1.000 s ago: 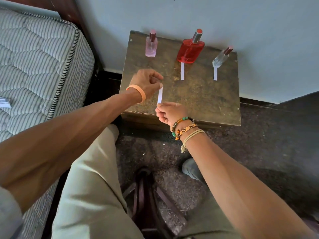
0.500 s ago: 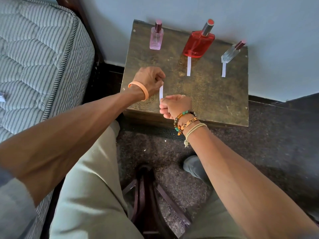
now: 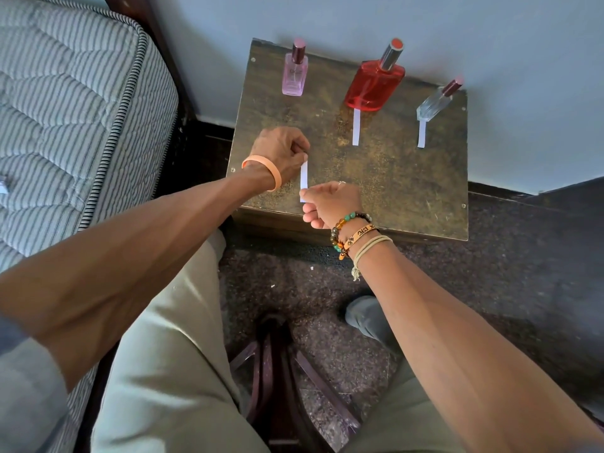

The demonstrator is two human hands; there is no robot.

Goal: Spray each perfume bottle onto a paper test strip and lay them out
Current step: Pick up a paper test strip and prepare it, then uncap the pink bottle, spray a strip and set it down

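Perfume bottles: three along the far edge, a pink square glass bottle (image 3: pixel 294 75) at left, a red flat glass bottle (image 3: pixel 374 85) in the middle, a clear slim glass bottle (image 3: pixel 436 104) at right.
Paper strips: three, a white paper strip (image 3: pixel 304 179) near left, a second white strip (image 3: pixel 356 127) near the red bottle, a third white strip (image 3: pixel 422 135) near the clear one.
Hands: two, left hand (image 3: pixel 277 148) and right hand (image 3: pixel 333 201).
Wristbands: four, one orange rubber band (image 3: pixel 275 171) at left; a beaded bracelet (image 3: pixel 349 219), a printed orange band (image 3: pixel 361 232) and a cream cord (image 3: pixel 369 245) at right.
Tables: one brown wooden table (image 3: pixel 392 178).

Worn, matt wood on the surface (image 3: pixel 392 178). Glossy see-through glass on the pink bottle (image 3: pixel 295 75), red bottle (image 3: pixel 372 88) and clear bottle (image 3: pixel 433 106) along the far edge; shiny metal neck on the red one. Matt white paper strip (image 3: pixel 304 178). Quilted striped cloth on the mattress (image 3: pixel 65 109).
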